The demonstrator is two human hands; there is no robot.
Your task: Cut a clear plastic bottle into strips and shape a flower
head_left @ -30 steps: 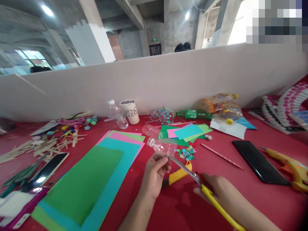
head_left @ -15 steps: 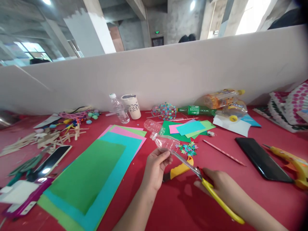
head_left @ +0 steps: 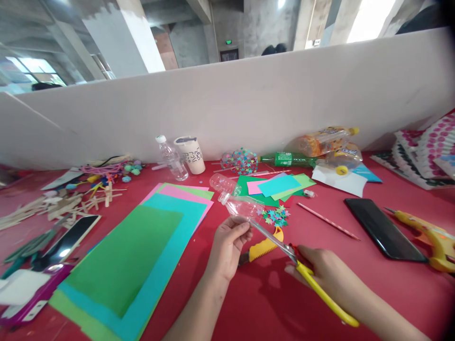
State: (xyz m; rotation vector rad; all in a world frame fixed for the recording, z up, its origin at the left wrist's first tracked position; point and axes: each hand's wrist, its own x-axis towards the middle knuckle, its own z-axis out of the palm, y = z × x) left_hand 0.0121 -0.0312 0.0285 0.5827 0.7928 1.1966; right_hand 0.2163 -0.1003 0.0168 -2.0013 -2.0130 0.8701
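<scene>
My left hand point(head_left: 231, 244) pinches the edge of a clear plastic bottle top point(head_left: 245, 207) between thumb and fingers; its neck points to the back left. In my right hand point(head_left: 327, 274) is a pair of scissors point(head_left: 314, 294) with yellow handles. Their blades reach up to the bottle edge beside my left fingertips, and I cannot tell how far apart they are. Below the blades lies a yellow toothed tool point(head_left: 263, 249) with a dark end. Small coloured paper stars point(head_left: 275, 216) are heaped just behind it. Another clear bottle piece point(head_left: 225, 183) rests behind the held one.
Coloured paper sheets point(head_left: 142, 255) are stacked on the left. Behind stand a water bottle point(head_left: 173, 161) and a white cup point(head_left: 192, 156). A green bottle point(head_left: 287, 159) lies by the partition. To the right are a striped straw point(head_left: 327, 220), a phone point(head_left: 384, 229) and a yellow glue gun point(head_left: 426, 232).
The whole view has shifted slightly, so the table things sit a little higher and further left. Both hands keep their hold on the bottle top and scissors, with almost no movement.
</scene>
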